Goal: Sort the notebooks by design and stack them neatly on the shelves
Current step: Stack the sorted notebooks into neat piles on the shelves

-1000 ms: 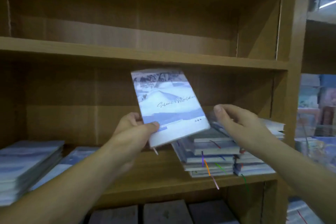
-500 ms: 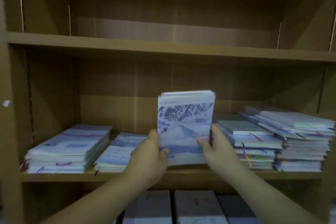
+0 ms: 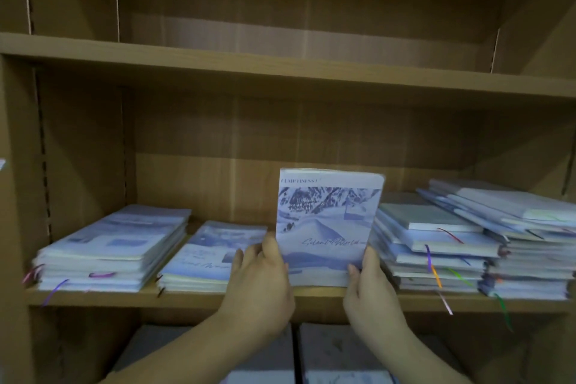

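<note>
A small bundle of notebooks (image 3: pixel 327 224) with a snowy mountain cover stands upright on the middle shelf (image 3: pixel 193 297). My left hand (image 3: pixel 261 284) grips its lower left edge and my right hand (image 3: pixel 371 287) holds its lower right edge. To the left lie two flat stacks: a tall stack (image 3: pixel 112 252) at the far left and a lower stack (image 3: pixel 205 259) with a similar blue cover beside my left hand. On the right, a messy pile of mixed notebooks (image 3: pixel 436 243) has coloured ribbons hanging out, with another pile (image 3: pixel 526 243) further right.
The upper shelf (image 3: pixel 280 68) holds nothing that I can see. Below the middle shelf, grey-covered notebooks (image 3: pixel 339 352) lie side by side. The bookcase's left wall (image 3: pixel 15 181) stands close to the far-left stack.
The notebooks went from tilted in my left hand alone to upright on the shelf, held by both hands. My view shifted left, showing the left stacks.
</note>
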